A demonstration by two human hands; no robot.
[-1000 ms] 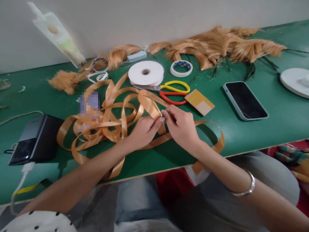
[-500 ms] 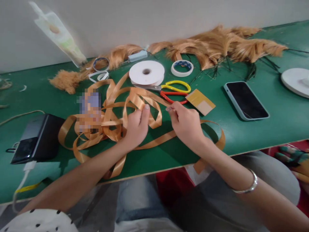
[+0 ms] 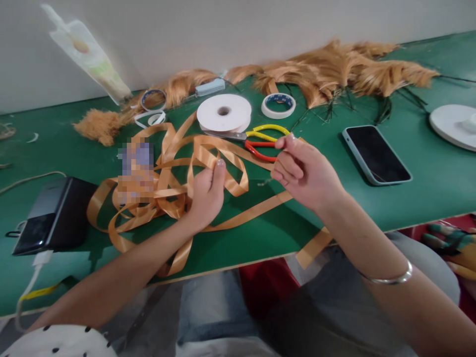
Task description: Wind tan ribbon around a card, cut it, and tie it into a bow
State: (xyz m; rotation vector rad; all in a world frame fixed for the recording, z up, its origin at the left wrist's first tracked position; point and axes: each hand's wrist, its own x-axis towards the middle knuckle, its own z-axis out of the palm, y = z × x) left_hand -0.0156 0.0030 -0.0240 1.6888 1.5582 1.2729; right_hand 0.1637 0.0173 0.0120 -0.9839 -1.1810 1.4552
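Observation:
My left hand (image 3: 208,191) is closed with the thumb pressed on top, gripping satin ribbon (image 3: 206,157) in a golden orange colour. Loose loops of this ribbon pile up to the left of the hand. My right hand (image 3: 307,171) is raised at the scissors' handles, its fingers curled and the thumb and forefinger pinched together. What is in that pinch, if anything, is too small to make out. The scissors (image 3: 238,135), with one yellow and one red handle loop, lie behind the hands. A faint thin wisp (image 3: 265,182) shows between my hands.
A white ribbon spool (image 3: 223,113) and a tape roll (image 3: 278,105) stand behind the scissors. Tan fibre bundles (image 3: 327,69) line the wall. A phone (image 3: 376,154) lies to the right, with a white disc (image 3: 453,126) beyond it. A black power bank (image 3: 55,215) with a cable sits left.
My right hand has moved right and upward, away from my left hand, to the scissors' handles, and now covers the yellow card. My left hand has stayed nearly in place on the ribbon.

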